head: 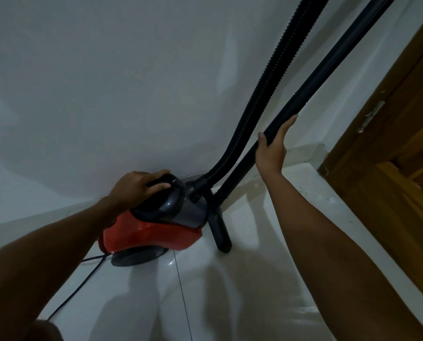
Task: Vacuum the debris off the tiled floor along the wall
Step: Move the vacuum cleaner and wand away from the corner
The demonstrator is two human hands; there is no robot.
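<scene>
1. The room is dim; a plain white wall (107,82) fills most of what stands ahead, meeting a glossy white tiled floor (217,291) along a low pale skirting line.
2. The floor tiles are large and shiny, throwing back soft reflections, with a thin dark grout line (183,299) running away from the person's feet.
3. The left hand (137,187) lies palm-down over the black carry handle (167,183) on top of the red canister vacuum (153,236), fingers curled loosely round it.
4. The vacuum sits on the floor close against the wall, just under that hand, its grey wheel (136,258) on the tile.
5. A black power cord (82,284) trails from the rear of the canister back across the tiles, below the left forearm.
6. The right hand (272,150) is half open around the black rigid wand (328,67), thumb on one side, fingers stretched flat along the other; it is a light hold, not a closed fist.
7. Below this hand the wand runs down to the black floor nozzle (220,232), resting on the tile beside the canister.
8. Just left of the right hand the ribbed hose (272,82) climbs from the vacuum's front out of view overhead.
9. To the right of the right arm stands a wooden door (390,156), with small specks of debris (326,198) on the floor near its foot.
</scene>
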